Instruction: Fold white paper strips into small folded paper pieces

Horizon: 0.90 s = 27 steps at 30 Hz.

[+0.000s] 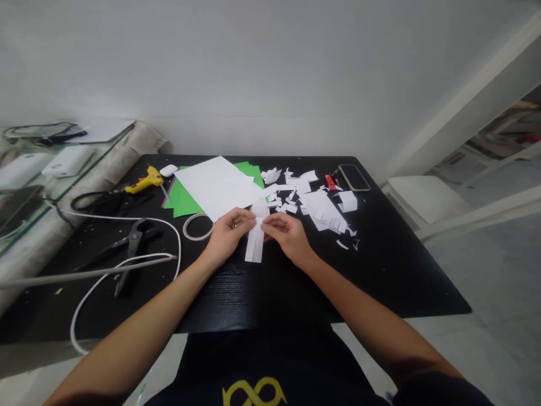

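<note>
A narrow folded white paper strip (255,248) lies on the black table (380,270), reaching toward me from between my hands. My left hand (226,237) pinches its upper left side, fingers curled. From the right, my right hand (287,235) pinches the same piece, fingertips pressed together near the strip's top. Just beyond the hands lies a large white sheet (217,186) over green paper (181,200).
A tape ring (198,226) lies left of my left hand. Pliers (131,248), black scissors (101,200), a yellow glue gun (146,180) and a white cable (127,265) fill the table's left. Paper scraps (316,208), a phone (354,177) and a white chair (422,197) are to the right.
</note>
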Motion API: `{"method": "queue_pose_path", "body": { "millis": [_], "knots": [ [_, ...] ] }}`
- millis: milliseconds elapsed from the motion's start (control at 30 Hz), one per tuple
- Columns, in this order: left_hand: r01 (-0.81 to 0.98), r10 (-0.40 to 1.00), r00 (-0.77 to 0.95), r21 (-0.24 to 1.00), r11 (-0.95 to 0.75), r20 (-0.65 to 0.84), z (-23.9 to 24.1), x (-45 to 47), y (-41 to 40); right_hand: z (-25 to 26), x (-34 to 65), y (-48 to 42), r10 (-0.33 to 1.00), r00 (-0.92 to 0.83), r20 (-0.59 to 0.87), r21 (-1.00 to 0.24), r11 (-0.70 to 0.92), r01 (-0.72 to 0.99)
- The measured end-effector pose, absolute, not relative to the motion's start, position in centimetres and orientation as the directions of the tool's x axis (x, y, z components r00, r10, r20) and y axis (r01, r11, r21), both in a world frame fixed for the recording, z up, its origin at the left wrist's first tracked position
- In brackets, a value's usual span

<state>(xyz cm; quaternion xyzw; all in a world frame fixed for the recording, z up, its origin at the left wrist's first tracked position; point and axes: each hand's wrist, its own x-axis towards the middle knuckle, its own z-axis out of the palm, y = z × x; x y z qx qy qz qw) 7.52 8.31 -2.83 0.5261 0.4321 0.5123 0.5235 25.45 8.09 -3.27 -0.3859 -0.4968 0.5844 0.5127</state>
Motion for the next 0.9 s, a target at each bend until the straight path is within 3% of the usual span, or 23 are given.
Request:
{"method": "queue_pose_path", "body": {
  "millis": [233,467,900],
  "knots": [
    [-0.019,0.982,0.128,0.99,-0.138,0.139,-2.85,7.64,8.1,-3.44,25.56,8.32,0.987,-0.156,0.043,-0.978,0.009,-0.209],
    [-0.054,0.973,0.158,0.985,-0.162,0.168,-3.32,7.78,8.16,-3.48,25.52,8.51,0.986,-0.159,-0.06,-0.954,-0.103,-0.282],
    [0.085,0.944,0.203,0.956,-0.281,0.259,-3.64,7.51,7.79,-3.36,25.64,8.39,0.993,-0.12,0.016,-0.971,-0.014,-0.241]
  ]
}}
